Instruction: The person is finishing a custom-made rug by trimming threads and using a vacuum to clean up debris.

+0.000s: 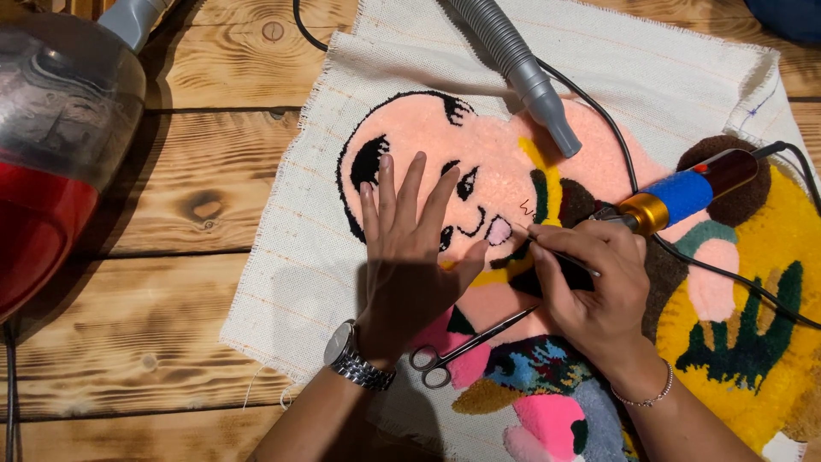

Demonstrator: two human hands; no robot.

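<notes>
Tool tip point(523, 233) points left toward the flat, spread left hand point(410, 248) pressing the tufted rug point(599, 145); right hand point(590, 287) is clamped on that slim tool, its shaft slanting down-right.

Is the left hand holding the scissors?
No, the left hand lies flat on the tufted rug; the scissors lie loose beside it.

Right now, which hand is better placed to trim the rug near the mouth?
Probably right: the right hand grips a thin tool there. The left hand lies flat, holding the rug down.
</notes>
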